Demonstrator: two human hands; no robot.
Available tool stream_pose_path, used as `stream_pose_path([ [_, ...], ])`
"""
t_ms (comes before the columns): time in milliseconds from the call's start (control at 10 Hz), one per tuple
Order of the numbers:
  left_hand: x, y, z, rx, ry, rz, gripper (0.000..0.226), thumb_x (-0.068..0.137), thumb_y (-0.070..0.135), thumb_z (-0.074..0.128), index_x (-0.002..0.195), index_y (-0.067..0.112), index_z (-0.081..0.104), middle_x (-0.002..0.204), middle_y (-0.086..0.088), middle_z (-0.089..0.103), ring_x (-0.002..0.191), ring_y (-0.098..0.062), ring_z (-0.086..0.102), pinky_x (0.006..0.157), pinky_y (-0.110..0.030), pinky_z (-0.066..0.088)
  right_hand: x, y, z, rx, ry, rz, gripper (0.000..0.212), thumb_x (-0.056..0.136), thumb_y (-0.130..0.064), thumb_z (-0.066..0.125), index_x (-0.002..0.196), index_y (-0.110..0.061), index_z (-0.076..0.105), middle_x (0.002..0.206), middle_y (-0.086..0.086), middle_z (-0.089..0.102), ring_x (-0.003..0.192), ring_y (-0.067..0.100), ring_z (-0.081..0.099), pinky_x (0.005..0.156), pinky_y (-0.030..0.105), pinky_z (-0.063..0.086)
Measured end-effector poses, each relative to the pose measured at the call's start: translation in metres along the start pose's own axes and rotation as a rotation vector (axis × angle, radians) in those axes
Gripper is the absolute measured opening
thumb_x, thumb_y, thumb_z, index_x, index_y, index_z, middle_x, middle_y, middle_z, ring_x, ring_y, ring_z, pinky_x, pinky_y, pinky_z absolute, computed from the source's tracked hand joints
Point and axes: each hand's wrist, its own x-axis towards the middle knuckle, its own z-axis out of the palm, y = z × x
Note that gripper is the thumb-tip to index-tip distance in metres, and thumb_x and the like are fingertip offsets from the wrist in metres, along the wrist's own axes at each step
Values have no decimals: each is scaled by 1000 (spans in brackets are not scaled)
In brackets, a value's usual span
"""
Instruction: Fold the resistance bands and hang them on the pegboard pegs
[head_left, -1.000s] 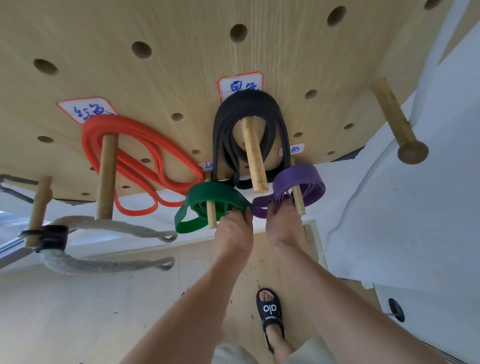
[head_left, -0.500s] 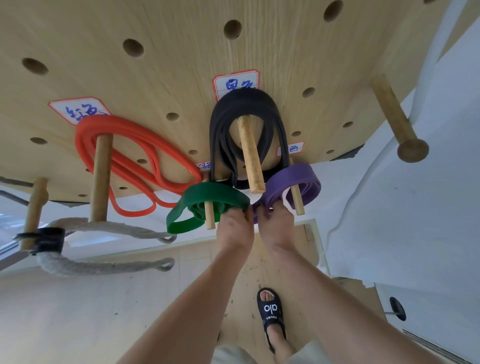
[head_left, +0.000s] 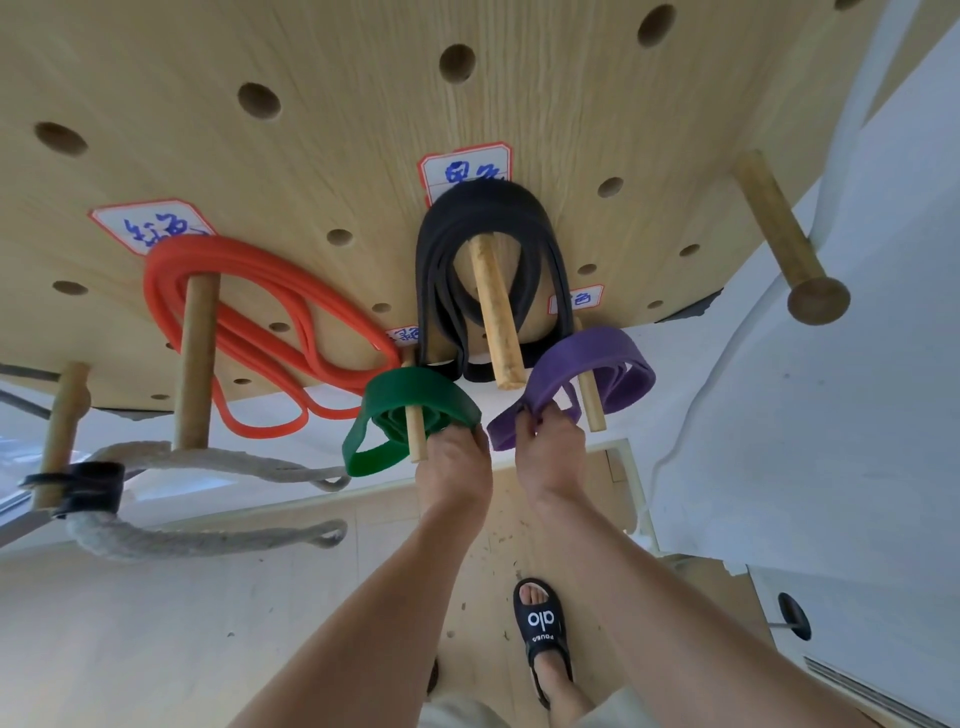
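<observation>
Left hand (head_left: 457, 457) grip clenched on flat green rubber band (head_left: 410, 410); right hand (head_left: 550, 441) pinching folded purple rubber band (head_left: 587, 364), both looped over pegs. Advisable: seat purple loops rearward, toward board

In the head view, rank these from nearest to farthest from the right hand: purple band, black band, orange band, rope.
From the right hand:
1. purple band, pinched in its fingers.
2. black band, above it on the centre peg.
3. orange band, upper left.
4. rope, far lower left.
</observation>
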Motion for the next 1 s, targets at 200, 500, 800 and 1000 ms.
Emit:
stream_pose_path([
  [200,-1,10,2,-46,-84,32,31,104,24,50,76,11,58,78,-6,58,75,-33,59,64,-33,39,-2,-10,2,67,-59,38,19,99,-25,60,89,-9,60,81,4,64,78,27,60,67,30,39],
  [500,-8,6,-5,-116,-75,78,34,101,39,53,97,7,64,91,-11,72,86,-36,68,65,-34,49,-10,-11,-7,123,-51,131,17,97,-23,58,108,-9,57,94,6,64,84,28,60,73,32,43],
  [800,-22,-11,-7,-96,-113,91,41,96,21,55,136,13,51,97,-6,76,96,-32,69,76,-38,54,-25,-4,-11,107,-58,102,42,97,-30,64,132,-11,51,126,8,64,105,25,60,82,31,43],
  [1000,-41,-23,-22,-99,-74,172,37,99,19,55,135,9,54,95,-1,78,91,-25,71,77,-35,56,-43,2,-22,75,-87,148,54,100,-31,58,147,-9,44,140,13,57,127,30,56,89,30,40],
])
